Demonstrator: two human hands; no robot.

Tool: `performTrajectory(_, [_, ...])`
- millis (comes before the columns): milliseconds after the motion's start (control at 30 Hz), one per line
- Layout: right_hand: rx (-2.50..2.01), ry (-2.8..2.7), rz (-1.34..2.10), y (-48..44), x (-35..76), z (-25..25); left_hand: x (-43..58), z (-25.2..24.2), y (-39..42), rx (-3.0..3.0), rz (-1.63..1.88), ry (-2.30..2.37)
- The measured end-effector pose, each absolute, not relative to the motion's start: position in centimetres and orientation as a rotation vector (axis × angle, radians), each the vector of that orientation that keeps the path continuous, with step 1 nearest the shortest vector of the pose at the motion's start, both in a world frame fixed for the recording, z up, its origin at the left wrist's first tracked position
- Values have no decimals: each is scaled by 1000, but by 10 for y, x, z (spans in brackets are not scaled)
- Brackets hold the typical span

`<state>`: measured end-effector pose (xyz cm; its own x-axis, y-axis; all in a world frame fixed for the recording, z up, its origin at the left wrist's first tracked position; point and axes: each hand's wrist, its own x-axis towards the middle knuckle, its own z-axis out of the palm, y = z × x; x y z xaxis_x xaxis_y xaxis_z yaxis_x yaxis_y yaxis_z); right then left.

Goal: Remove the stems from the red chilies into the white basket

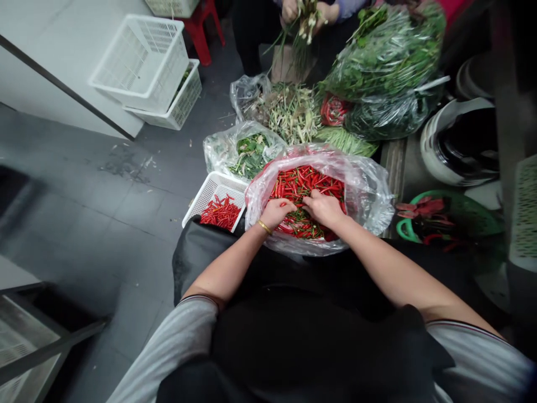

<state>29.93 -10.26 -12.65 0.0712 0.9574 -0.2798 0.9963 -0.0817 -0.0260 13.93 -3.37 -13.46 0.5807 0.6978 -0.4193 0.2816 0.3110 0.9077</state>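
A clear plastic bag (pixel 369 193) full of red chili peppers (pixel 308 179) with green stems lies open in front of my lap. Over its left part is my left hand (pixel 274 214), a gold bangle at the wrist; its fingers are pinched and a bit of red chili shows between them. My right hand (pixel 325 208) reaches in from the other side, fingers curled down at the stems. What its fingertips grip is hidden among the peppers. To the left of the bag, a white perforated basket (pixel 213 187) holds loose red chilies (pixel 220 212).
Beyond the bag lie a bag of green leaves (pixel 251 154), a heap of pale trimmings (pixel 293 115) and a large bag of greens (pixel 390 61). Another person's hands (pixel 327 12) hold a bunch of stalks. White crates (pixel 138 61), a green basket (pixel 470 210) and a bucket (pixel 432 140) stand around.
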Motion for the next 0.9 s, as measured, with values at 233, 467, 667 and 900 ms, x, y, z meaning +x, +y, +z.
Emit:
performTrajectory(233, [2626,2143,-756,-136,274,-123,145,-145,-51,1106,311,921])
performTrajectory(467, [2547,1865,-1981,-140,284,-133,132,-124,-43,1524,38,466])
performTrajectory(667, [2654,1895,-413,-131,292,-120,141,-107,-71,1099,46,599])
performTrajectory(900, [2536,1681,-389,-102,332,-143,133,-103,-48,925,184,524])
